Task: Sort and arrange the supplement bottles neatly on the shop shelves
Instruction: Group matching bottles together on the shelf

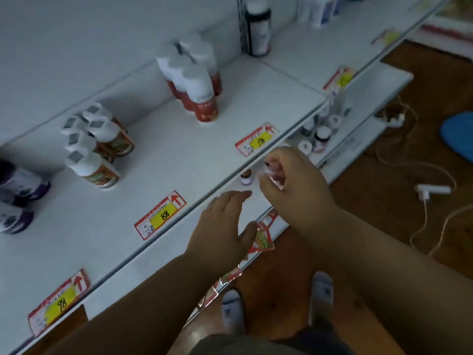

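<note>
Both hands reach toward the lower shelf (pixel 245 201), which sits just under the front lip of the upper shelf (pixel 179 155). The left hand (pixel 225 226) is flat, fingers straight and together, hovering over the white surface and gripping nothing. The right hand (pixel 294 180) has its fingers curled in toward the thumb, apparently pinching something small and pale with a reddish edge — too blurred to name, so I cannot tell whether it is a bottle or a label.

Just beyond the left hand's fingertips a small bottle (pixel 246 177) stands upright on the lower shelf, brown cap over a white label. It looks light and rigid, probably smooth plastic or glass; a thumb-and-finger pinch round the body below the cap should carry it, though a knock could tip it easily.

On the upper shelf, groups are already set out: red-banded bottles (pixel 202 98) toward the far right, orange-labelled bottles (pixel 99 149) left of them, purple bottles (pixel 18 198) at the left edge, a dark tall bottle (pixel 258 29) at the far back. More small bottles (pixel 320 134) cluster further right on the lower shelf. Price tags (pixel 160 215) line the shelf edge — worth keeping unobstructed.
</note>
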The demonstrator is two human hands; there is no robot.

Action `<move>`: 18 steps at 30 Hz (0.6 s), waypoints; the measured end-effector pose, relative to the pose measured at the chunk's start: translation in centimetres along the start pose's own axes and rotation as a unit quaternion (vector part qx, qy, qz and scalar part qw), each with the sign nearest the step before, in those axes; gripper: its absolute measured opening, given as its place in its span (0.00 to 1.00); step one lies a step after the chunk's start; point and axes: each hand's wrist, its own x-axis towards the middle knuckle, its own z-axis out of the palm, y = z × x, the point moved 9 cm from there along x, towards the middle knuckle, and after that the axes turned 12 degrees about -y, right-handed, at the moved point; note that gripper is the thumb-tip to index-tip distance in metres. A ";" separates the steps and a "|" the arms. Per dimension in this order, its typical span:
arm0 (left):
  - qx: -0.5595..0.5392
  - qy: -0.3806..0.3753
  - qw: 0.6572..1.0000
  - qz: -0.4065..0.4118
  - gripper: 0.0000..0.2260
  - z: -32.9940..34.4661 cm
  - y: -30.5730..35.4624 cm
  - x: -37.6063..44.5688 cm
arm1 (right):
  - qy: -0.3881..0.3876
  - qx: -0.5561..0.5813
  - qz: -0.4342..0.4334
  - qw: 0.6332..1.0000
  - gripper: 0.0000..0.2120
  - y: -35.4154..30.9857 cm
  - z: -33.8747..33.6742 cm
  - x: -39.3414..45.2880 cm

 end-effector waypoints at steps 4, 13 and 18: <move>-0.062 -0.010 0.997 -0.043 0.26 4.2 -4.1 2.5 | -0.005 0.030 0.053 0.998 0.15 5.7 5.7 -0.6; -0.106 0.085 0.981 -0.140 0.23 12.9 -15.5 10.3 | -0.066 0.044 0.062 0.995 0.25 17.5 20.7 6.0; -0.072 0.109 0.981 -0.144 0.24 14.2 -20.8 13.8 | -0.079 0.011 0.014 0.997 0.31 20.1 27.6 11.8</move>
